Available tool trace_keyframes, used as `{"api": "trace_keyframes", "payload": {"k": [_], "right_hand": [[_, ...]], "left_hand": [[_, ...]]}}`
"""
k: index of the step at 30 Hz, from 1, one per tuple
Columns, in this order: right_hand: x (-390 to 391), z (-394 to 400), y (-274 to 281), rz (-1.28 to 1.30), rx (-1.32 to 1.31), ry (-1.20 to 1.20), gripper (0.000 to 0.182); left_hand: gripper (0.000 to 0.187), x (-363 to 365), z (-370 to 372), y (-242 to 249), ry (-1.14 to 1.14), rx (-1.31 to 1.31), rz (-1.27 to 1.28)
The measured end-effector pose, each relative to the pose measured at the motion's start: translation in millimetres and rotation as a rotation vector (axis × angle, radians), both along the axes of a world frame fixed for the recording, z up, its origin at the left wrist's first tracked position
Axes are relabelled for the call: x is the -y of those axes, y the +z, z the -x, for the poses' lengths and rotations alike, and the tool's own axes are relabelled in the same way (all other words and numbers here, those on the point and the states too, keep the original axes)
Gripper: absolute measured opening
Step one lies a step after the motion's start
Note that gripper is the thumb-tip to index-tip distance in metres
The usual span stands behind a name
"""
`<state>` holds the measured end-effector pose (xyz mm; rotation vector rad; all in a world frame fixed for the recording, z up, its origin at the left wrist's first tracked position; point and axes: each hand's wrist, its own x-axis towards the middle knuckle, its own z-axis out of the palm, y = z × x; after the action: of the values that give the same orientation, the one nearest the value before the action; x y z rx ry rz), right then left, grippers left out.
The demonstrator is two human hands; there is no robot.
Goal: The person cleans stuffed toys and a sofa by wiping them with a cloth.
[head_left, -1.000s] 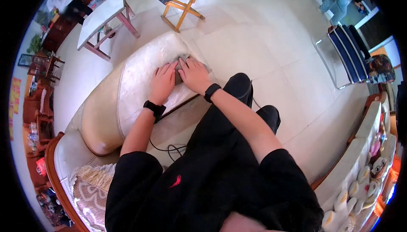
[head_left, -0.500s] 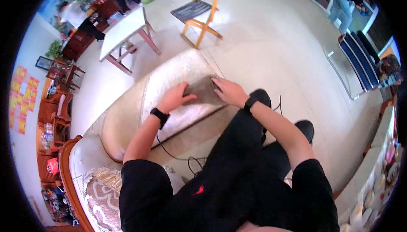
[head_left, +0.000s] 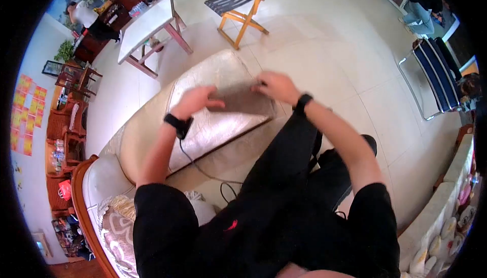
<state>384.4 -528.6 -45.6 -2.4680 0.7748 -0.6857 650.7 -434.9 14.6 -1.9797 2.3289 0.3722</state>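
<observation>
A grey-brown piece of cloth (head_left: 239,99), blurred, spreads over the far end of a pale, shiny upholstered seat (head_left: 203,131). My right hand (head_left: 279,87) is closed on the cloth's far right corner, fingers bent around it. At the opposite edge is my left hand (head_left: 195,101), thumb and fingers apart, its tips at or touching the cloth. A black band with a small device (head_left: 178,124) is on my left wrist, and another black band (head_left: 303,104) is on my right.
A cable (head_left: 203,171) runs from the left wrist device past my legs. Ahead stand a white-topped table (head_left: 147,26) and a folding chair (head_left: 236,4). A blue-striped chair (head_left: 435,77) is at right. People are at the back left and by the doorway (head_left: 421,11).
Both hands have moved up and slightly away from my body. The cloth between them looks more spread out. At the doorway, the person has lowered into a crouch.
</observation>
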Motion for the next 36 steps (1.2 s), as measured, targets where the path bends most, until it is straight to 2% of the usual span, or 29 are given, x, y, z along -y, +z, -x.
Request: {"api": "trace_keyframes", "payload": {"k": [2, 3, 4, 5, 6, 8, 10, 13, 15, 17, 19, 20, 21, 22, 23, 24, 26, 28, 29, 30, 32, 34, 35, 36], "right_hand": [[27, -7, 43, 0.142, -0.045, -0.003, 0.030], [30, -9, 76, 0.188, -0.079, -0.069, 0.028], [42, -16, 92, 0.300, 0.023, -0.080, 0.024], [49, -21, 103, 0.412, 0.126, -0.091, 0.021], [47, -23, 113, 0.411, 0.119, -0.088, 0.021], [43, -25, 124, 0.536, 0.218, -0.088, 0.017], [32, -24, 97, 0.470, 0.190, -0.101, 0.019], [9, -15, 24, 0.337, 0.086, -0.043, 0.019], [-1, -5, -29, 0.311, 0.056, -0.007, 0.019], [-8, 3, -61, 0.344, 0.002, 0.184, 0.020], [-8, 10, -61, 0.225, 0.033, 0.238, 0.021], [-6, 13, -60, 0.118, 0.061, 0.298, 0.022], [-4, 18, -44, -0.042, -0.021, 0.343, 0.024], [-6, 19, -14, -0.045, -0.018, 0.333, 0.024], [-9, 16, 21, -0.139, -0.267, 0.257, 0.024], [-9, 14, 38, -0.231, -0.516, 0.181, 0.025], [1, 8, 31, -0.154, -0.434, 0.123, 0.031], [8, -3, 20, 0.196, 0.097, -0.079, 0.043], [7, -11, 15, 0.298, 0.185, -0.091, 0.053], [1, -20, 10, 0.289, 0.189, -0.083, 0.053], [-10, -39, -6, 0.441, 0.160, -0.098, 0.057], [-20, -54, -39, 0.383, 0.007, -0.029, 0.056], [-21, -64, -53, 0.398, -0.100, 0.000, 0.055], [-27, -68, -58, 0.488, -0.045, -0.075, 0.051]], "left_hand": [[0.044, 17, -17, 22, -0.032, -0.130, 0.191], [0.043, 20, -22, 36, 0.031, -0.130, 0.292], [0.047, 18, -13, 61, 0.164, 0.014, 0.378], [0.039, 17, -12, 71, 0.261, -0.032, 0.466], [0.039, 13, -13, 72, 0.264, -0.039, 0.464], [0.030, 1, -14, 67, 0.078, -0.020, 0.896], [0.024, -9, -17, 39, 0.121, 0.022, 0.866], [0.016, -27, -29, -21, -0.022, -0.104, 0.644], [0.018, -40, -28, -50, -0.157, -0.186, 0.458], [0.021, -51, -19, -60, -0.251, -0.200, 0.379], [0.023, -60, -8, -56, -0.120, -0.413, 0.199], [0.023, -59, -9, -49, -0.128, -0.410, 0.190], [0.026, -56, -11, -38, -0.105, -0.365, 0.091], [0.030, -53, -12, -28, -0.082, -0.319, -0.006], [0.030, -47, -14, -18, -0.089, -0.317, -0.009], [0.035, -40, -16, -8, 0.029, -0.267, -0.055], [0.040, -34, -19, -5, 0.153, -0.217, -0.088], [0.057, -33, -17, -18, 0.247, -0.135, 0.594], [0.066, -32, -15, -29, 0.260, -0.045, 0.680], [0.072, -35, -6, -33, 0.237, -0.098, 0.666], [0.074, -36, 13, -55, 0.195, -0.056, 0.559], [0.079, -30, 23, -81, 0.172, -0.037, 0.281], [0.080, -29, 28, -95, 0.166, -0.024, 0.333], [0.081, -30, 29, -105, 0.163, 0.001, 0.394]]}}
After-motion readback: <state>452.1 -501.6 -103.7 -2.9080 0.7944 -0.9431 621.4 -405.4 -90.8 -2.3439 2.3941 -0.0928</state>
